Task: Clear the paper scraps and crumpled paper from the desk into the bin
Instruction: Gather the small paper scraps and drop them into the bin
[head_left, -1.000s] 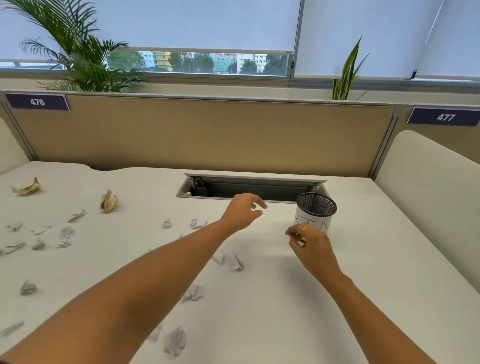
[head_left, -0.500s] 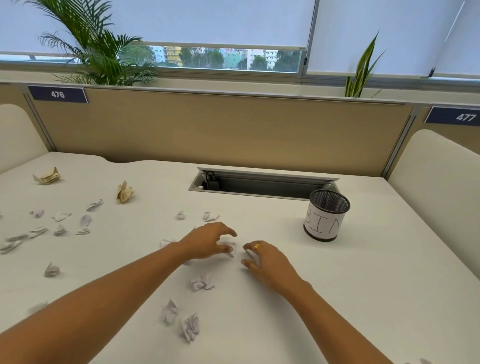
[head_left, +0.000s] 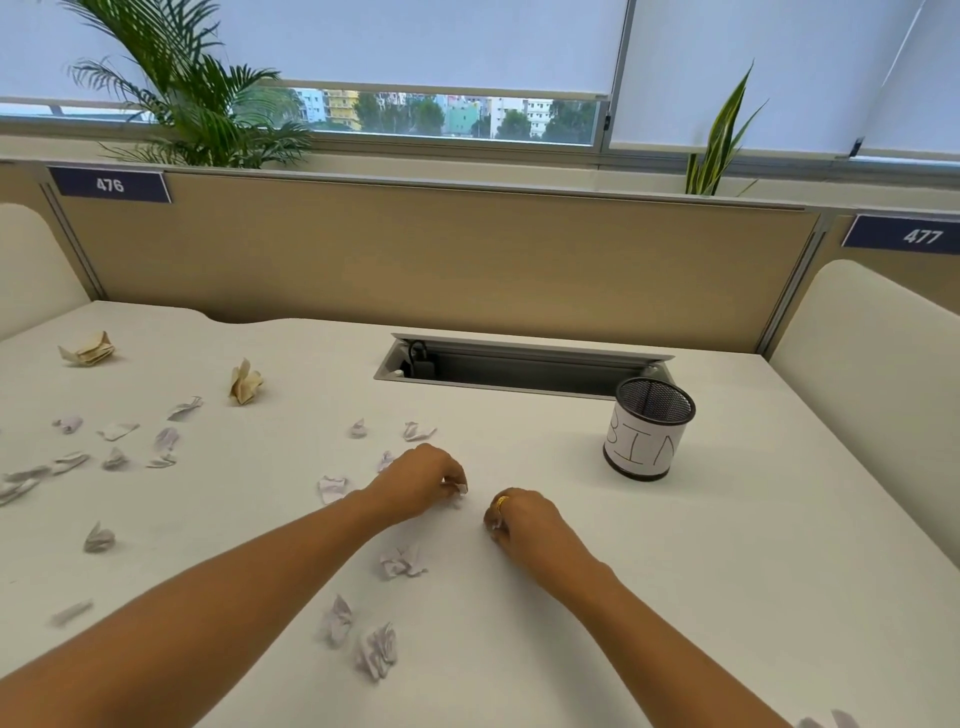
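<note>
Both hands have curled shut since half a second ago: left hand (head_left: 423, 480) pinches a crinkled white scrap (head_left: 460, 488), and right hand (head_left: 527, 525) fingers close round a second scrap (head_left: 492, 528), mid-desk. Round black mesh bin (head_left: 649, 441) with a paper label stands off right on the smooth white desk (head_left: 727, 571). Tan crumpled paper (head_left: 244, 382) lies far left.
</note>
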